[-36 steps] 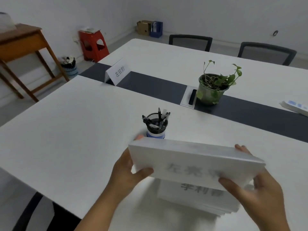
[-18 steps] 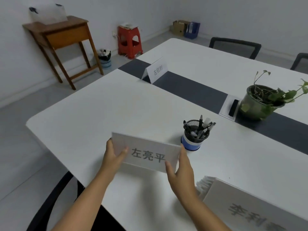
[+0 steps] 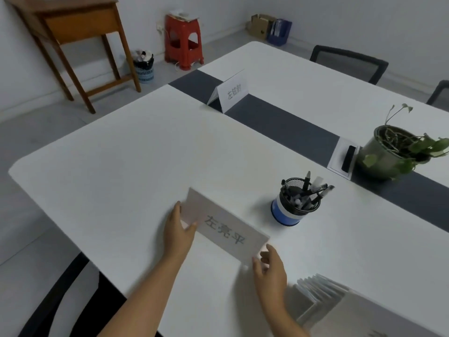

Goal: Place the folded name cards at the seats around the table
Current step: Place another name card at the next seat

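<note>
- Head view: the left hand (image 3: pixel 178 233) pinches the left end of a folded name card (image 3: pixel 224 227), thumb on its printed face.
- At the card's other end the right hand (image 3: pixel 269 271) has loosely spread fingers; whether they touch it I cannot tell.
- Between both hands the card stands on the white table (image 3: pixel 121 166), near its front edge.
- Just right of the right hand lies the stack of remaining cards (image 3: pixel 323 295); beyond the held card stands a pen cup (image 3: pixel 295 205).

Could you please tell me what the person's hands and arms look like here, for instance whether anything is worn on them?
Both the left hand and the right hand are bare, with no gloves, rings or watch visible. The forearms are uncovered as far as the bottom edge of the picture, so no sleeves show. Nails look short and unpainted.
</note>
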`<state>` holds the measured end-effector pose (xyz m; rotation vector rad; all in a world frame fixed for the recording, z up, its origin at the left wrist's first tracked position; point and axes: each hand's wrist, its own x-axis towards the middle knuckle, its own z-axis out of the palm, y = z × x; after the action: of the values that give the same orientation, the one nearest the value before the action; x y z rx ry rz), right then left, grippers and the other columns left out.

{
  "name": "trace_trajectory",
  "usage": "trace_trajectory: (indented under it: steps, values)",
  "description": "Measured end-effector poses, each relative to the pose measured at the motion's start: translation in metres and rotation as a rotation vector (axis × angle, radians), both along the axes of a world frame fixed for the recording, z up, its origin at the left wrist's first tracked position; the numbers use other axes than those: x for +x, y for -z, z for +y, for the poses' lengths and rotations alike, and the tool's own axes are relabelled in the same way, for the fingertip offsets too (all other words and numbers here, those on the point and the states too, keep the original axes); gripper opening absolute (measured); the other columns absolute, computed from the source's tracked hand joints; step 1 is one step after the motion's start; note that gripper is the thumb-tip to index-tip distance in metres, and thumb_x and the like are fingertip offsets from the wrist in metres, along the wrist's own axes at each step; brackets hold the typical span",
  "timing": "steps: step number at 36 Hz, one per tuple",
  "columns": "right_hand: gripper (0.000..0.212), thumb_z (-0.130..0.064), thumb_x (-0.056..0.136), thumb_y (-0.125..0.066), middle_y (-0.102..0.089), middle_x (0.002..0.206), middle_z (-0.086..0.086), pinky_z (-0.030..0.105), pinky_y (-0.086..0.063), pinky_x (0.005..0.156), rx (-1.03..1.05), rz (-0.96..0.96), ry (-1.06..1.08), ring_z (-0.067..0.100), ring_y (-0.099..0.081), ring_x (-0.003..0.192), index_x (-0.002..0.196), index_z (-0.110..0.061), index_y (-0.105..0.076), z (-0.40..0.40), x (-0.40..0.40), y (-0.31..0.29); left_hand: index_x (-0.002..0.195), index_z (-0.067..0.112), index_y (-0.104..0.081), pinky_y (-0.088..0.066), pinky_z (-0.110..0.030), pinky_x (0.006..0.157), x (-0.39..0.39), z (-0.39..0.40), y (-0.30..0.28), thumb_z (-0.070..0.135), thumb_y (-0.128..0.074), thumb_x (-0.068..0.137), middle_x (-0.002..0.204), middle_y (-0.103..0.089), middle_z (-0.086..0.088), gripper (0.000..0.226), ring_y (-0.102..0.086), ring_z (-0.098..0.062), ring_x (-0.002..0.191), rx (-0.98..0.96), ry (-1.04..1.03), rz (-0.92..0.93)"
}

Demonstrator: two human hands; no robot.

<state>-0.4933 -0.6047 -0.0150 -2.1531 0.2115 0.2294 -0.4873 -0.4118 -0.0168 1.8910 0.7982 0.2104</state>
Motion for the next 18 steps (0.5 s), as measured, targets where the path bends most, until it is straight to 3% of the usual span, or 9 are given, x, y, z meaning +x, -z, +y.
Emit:
trace_trajectory:
  steps: [3,5,7,11,15,18]
  values:
    - [0.006,-0.004,0.082,-0.056,-0.059,0.08,0.009,0.024,-0.036,0.063,-0.047,-0.034,0.009,0.023,-0.052,0.071,0.085,-0.006,-0.061,0.002,-0.001,0.01,0.128,0.002,-0.043,-0.042,-0.041,0.097,-0.003,0.004,0.012,0.004,-0.061,0.08,0.13,-0.051,-0.022,0.051,-0.05,-0.034,0.117,0.08,-0.054,0.022]
    - [0.015,-0.005,0.082,-0.058,-0.056,0.073,0.006,0.016,-0.033,0.057,-0.049,-0.055,-0.017,0.017,-0.05,0.064,0.071,-0.015,-0.055,0.003,0.001,0.013,0.123,0.0,-0.049,-0.045,-0.039,0.087,0.0,0.009,0.015,0.002,-0.06,0.08,0.124,-0.055,-0.023,0.044,-0.055,-0.037,0.106,0.092,-0.071,0.02]
    - [0.017,-0.007,0.082,-0.058,-0.054,0.072,0.004,0.013,-0.032,0.057,-0.051,-0.071,-0.029,0.013,-0.049,0.064,0.069,-0.017,-0.053,0.004,0.007,0.014,0.12,0.0,-0.052,-0.046,-0.04,0.085,0.005,0.014,0.018,0.004,-0.062,0.079,0.121,-0.058,-0.022,0.043,-0.056,-0.039,0.102,0.146,-0.045,0.025]
    - [0.017,-0.008,0.085,-0.054,-0.054,0.07,0.005,0.016,-0.033,0.057,-0.049,-0.116,0.003,0.022,-0.048,0.067,0.069,-0.015,-0.053,0.009,0.025,0.018,0.115,-0.001,-0.057,-0.044,-0.042,0.088,0.014,0.022,0.023,0.011,-0.068,0.075,0.114,-0.063,-0.021,0.043,-0.056,-0.037,0.106,0.266,-0.008,0.046]
    - [0.029,-0.014,0.082,-0.048,-0.049,0.051,0.013,0.03,-0.023,0.046,-0.078,-0.209,0.045,0.019,-0.035,0.05,0.056,-0.001,-0.045,0.014,0.042,0.024,0.11,0.0,-0.06,-0.045,-0.041,0.079,0.017,0.022,0.023,0.016,-0.07,0.074,0.104,-0.066,-0.021,0.04,-0.058,-0.037,0.097,0.334,-0.001,0.073]
    - [0.028,-0.02,0.074,-0.044,-0.046,0.046,0.011,0.029,-0.021,0.044,-0.111,-0.25,0.079,0.017,-0.032,0.045,0.051,-0.006,-0.038,0.02,0.048,0.031,0.112,0.003,-0.059,-0.045,-0.037,0.074,0.023,0.026,0.021,0.019,-0.066,0.077,0.104,-0.066,-0.019,0.039,-0.059,-0.034,0.093,0.339,-0.001,0.081]
